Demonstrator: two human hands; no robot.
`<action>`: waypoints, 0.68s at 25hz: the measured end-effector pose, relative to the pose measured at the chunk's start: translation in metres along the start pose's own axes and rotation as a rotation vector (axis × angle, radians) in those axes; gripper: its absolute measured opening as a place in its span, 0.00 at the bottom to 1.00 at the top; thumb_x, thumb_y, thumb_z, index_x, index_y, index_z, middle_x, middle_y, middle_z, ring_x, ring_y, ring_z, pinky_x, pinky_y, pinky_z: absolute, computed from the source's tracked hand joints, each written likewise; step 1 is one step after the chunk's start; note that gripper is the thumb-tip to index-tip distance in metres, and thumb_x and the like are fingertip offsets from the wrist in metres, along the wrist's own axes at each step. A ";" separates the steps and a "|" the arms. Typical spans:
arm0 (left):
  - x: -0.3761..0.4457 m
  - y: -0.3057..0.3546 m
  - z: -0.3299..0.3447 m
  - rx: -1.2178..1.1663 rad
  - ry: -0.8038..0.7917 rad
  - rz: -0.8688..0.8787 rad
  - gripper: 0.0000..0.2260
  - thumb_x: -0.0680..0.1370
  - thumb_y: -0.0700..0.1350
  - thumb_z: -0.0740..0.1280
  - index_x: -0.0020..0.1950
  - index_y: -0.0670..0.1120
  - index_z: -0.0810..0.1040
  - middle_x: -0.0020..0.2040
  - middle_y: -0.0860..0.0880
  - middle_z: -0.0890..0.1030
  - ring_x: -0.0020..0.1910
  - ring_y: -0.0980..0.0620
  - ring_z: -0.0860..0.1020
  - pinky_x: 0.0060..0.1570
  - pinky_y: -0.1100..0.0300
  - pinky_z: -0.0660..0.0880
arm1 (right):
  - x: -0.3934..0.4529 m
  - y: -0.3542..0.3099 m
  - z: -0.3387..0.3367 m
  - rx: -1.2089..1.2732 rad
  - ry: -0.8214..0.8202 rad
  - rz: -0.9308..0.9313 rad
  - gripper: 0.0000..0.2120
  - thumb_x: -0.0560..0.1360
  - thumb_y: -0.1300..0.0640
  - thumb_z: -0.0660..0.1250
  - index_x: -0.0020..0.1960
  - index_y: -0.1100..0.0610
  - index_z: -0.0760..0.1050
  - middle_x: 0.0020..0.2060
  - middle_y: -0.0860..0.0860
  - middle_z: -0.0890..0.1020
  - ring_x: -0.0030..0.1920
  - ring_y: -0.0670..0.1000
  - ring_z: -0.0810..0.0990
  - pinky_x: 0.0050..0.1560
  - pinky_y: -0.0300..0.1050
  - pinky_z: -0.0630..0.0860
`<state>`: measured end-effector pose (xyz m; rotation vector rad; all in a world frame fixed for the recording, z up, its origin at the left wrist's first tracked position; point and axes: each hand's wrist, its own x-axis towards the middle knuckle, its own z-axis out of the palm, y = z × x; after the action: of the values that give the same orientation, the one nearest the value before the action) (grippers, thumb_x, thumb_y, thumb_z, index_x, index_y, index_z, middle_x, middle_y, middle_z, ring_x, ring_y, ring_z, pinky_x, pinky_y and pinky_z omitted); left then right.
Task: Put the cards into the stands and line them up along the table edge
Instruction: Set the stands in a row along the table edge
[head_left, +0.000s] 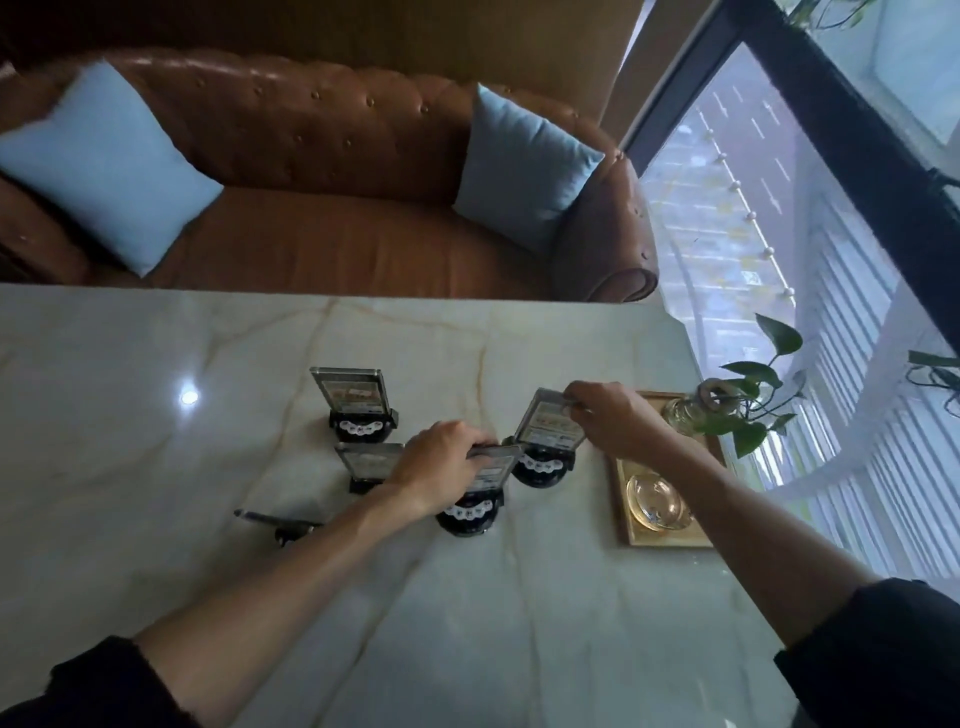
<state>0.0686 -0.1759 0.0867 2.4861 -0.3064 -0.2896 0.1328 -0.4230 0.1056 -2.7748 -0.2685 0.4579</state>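
Observation:
Several black stands with cards sit in the middle of the marble table (156, 467). The far card (348, 389) stands upright in its stand (362, 423). A second card (371, 461) stands closer, partly behind my left wrist. My left hand (441, 462) grips the top edge of a card (496, 457) in the nearest round stand (467, 514). My right hand (613, 415) pinches the top corner of a tilted card (548, 421) sitting in the right stand (543, 467). Another card (270, 518) on its stand lies low at the left, seen edge-on.
A wooden tray (623, 519) at the right table edge holds a glass ashtray (657, 501) and a glass vase with a leafy plant (748, 410). A brown leather sofa (337, 234) with two blue cushions stands beyond the far edge. A window runs along the right.

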 end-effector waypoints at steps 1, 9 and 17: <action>0.010 0.009 -0.002 -0.024 0.003 0.007 0.07 0.77 0.48 0.69 0.54 0.53 0.83 0.51 0.53 0.85 0.48 0.50 0.82 0.47 0.55 0.78 | 0.010 0.009 -0.013 0.024 0.035 -0.008 0.08 0.77 0.59 0.62 0.52 0.53 0.79 0.44 0.55 0.85 0.40 0.57 0.82 0.41 0.54 0.82; 0.136 0.074 -0.024 -0.074 0.126 -0.042 0.07 0.76 0.46 0.69 0.52 0.52 0.84 0.50 0.52 0.84 0.49 0.49 0.80 0.49 0.51 0.78 | 0.096 0.082 -0.132 -0.040 0.145 -0.147 0.09 0.75 0.53 0.61 0.49 0.45 0.79 0.40 0.50 0.82 0.39 0.54 0.81 0.38 0.54 0.82; 0.275 0.091 0.007 -0.033 0.208 -0.112 0.08 0.75 0.46 0.69 0.53 0.53 0.84 0.49 0.52 0.82 0.51 0.49 0.79 0.50 0.51 0.77 | 0.168 0.177 -0.160 0.075 0.243 -0.100 0.11 0.75 0.72 0.61 0.51 0.68 0.81 0.43 0.66 0.81 0.42 0.66 0.79 0.33 0.35 0.66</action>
<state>0.3144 -0.3295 0.0985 2.4786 -0.0759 -0.0788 0.3665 -0.5932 0.1428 -2.6940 -0.3227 0.1025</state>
